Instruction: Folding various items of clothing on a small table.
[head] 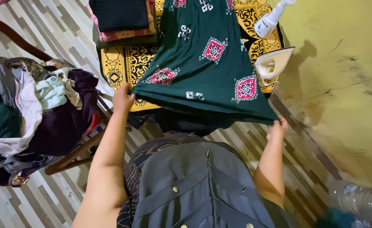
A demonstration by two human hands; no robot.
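A dark green garment [203, 63] with red and white square patterns lies spread over a yellow and black patterned cloth [129, 63] on a low ironing surface. My left hand [122, 99] grips the garment's near left corner. My right hand [277, 128] pinches its near right corner, and the hem is stretched between the two. A white iron [272, 63] stands upright at the right edge of the cloth, next to the garment. A white spray bottle [270, 19] lies beyond it.
A pile of mixed clothes [30, 114] sits on a wooden chair at the left. Folded clothes [120, 19] are stacked at the far end. A yellow wall [346, 76] runs along the right. A clear plastic bottle [361, 200] lies on the striped floor.
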